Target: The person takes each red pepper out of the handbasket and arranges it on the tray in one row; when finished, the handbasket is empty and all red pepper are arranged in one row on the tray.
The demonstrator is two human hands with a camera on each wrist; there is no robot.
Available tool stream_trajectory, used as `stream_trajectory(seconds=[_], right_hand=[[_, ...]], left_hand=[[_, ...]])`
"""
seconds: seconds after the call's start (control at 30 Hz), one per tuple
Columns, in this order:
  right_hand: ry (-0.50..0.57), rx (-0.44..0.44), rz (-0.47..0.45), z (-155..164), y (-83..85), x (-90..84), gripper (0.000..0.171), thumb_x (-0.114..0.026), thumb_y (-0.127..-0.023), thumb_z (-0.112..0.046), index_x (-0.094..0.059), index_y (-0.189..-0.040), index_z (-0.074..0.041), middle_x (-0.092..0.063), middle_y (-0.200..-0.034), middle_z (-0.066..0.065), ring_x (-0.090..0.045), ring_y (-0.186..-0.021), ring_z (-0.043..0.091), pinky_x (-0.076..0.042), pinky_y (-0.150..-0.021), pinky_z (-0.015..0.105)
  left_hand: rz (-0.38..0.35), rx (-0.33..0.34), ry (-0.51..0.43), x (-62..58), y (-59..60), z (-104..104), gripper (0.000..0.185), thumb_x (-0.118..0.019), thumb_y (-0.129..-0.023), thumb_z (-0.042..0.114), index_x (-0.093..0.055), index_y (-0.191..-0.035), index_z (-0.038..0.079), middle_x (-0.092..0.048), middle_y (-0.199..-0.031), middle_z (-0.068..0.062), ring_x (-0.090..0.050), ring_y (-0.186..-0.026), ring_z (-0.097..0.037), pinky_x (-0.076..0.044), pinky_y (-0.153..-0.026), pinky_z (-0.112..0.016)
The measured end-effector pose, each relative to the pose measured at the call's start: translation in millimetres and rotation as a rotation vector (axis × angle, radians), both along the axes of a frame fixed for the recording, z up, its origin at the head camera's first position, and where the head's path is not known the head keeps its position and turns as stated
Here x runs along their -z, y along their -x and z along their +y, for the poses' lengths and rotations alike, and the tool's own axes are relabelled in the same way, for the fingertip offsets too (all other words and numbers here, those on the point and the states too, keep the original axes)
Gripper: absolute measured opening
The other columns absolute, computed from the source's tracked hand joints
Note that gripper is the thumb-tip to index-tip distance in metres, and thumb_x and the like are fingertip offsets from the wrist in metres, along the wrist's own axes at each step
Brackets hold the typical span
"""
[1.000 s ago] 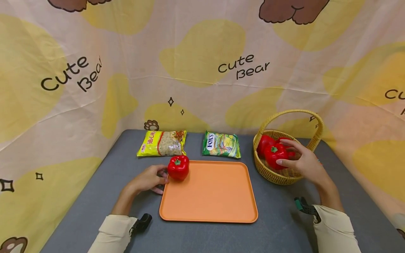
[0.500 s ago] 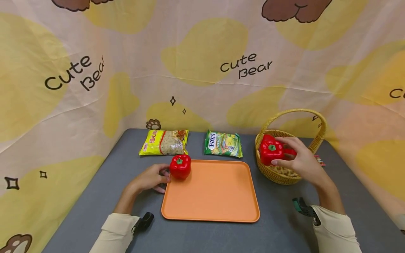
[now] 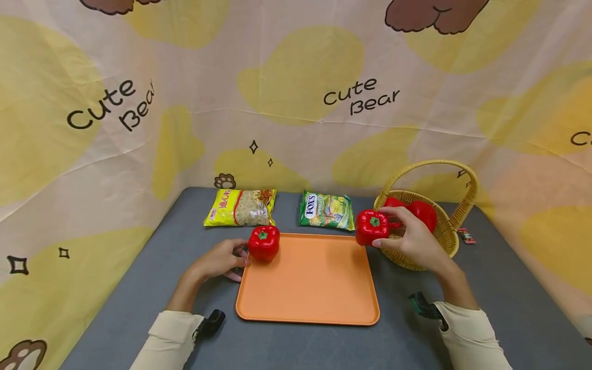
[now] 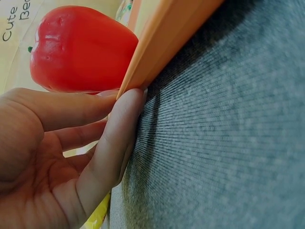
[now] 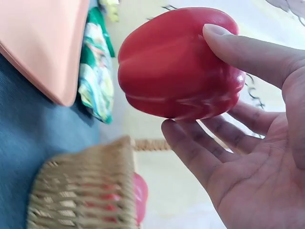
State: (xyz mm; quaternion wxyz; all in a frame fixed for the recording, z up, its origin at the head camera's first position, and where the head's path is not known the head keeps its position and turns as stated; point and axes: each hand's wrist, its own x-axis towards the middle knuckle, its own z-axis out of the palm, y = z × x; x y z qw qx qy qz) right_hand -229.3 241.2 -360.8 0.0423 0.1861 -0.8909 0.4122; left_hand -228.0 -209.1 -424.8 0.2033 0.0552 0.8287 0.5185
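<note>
Since a second ago my right hand [image 3: 411,239] has lifted a red bell pepper [image 3: 371,226] out of the wicker basket [image 3: 446,231]; thumb and fingers grip it above the orange tray's [image 3: 310,288] far right corner. My left hand [image 3: 217,261] rests relaxed against the tray edge, beside the second pepper [image 3: 264,243] on it.

Red peppers [image 3: 371,226], an orange tray [image 3: 309,288], a tan woven basket [image 3: 432,241], grey table [image 3: 115,313], yellow-blotched backdrop [image 3: 296,77].
</note>
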Motion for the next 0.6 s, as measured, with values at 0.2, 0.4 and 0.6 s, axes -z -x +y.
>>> stream_trajectory(seconds=[0.2,0.4,0.6], right_hand=[[0.021,-0.039,-0.057,-21,6.6,11.3,0.077,-0.086,-0.072,-0.031,-0.046,-0.136,-0.015,-0.052,-0.13,0.007,-0.059,-0.11,0.032,-0.055,-0.09,0.051],[0.034,-0.098,-0.048,-42,12.3,19.7,0.076,-0.086,-0.072,-0.027,-0.05,-0.138,-0.015,-0.056,-0.123,0.001,-0.06,-0.107,0.025,-0.055,-0.089,0.05],[0.024,-0.141,-0.065,-61,15.2,26.6,0.074,-0.087,-0.071,-0.025,-0.051,-0.134,-0.01,-0.055,-0.123,0.006,-0.059,-0.111,0.032,-0.056,-0.088,0.047]], left_hand=[[0.001,0.009,-0.001,-1.7,-1.0,1,0.054,-0.059,-0.09,0.0,-0.04,-0.14,-0.007,-0.055,-0.105,-0.017,-0.061,-0.087,-0.022,-0.061,-0.063,-0.041],[0.003,0.007,-0.008,-2.3,-1.1,1,0.053,-0.058,-0.091,0.0,-0.04,-0.14,-0.007,-0.054,-0.105,-0.018,-0.06,-0.086,-0.023,-0.061,-0.063,-0.041],[-0.002,-0.002,-0.001,-0.2,0.2,1,0.053,-0.059,-0.09,0.0,-0.041,-0.14,-0.006,-0.055,-0.105,-0.018,-0.06,-0.087,-0.023,-0.061,-0.063,-0.04]])
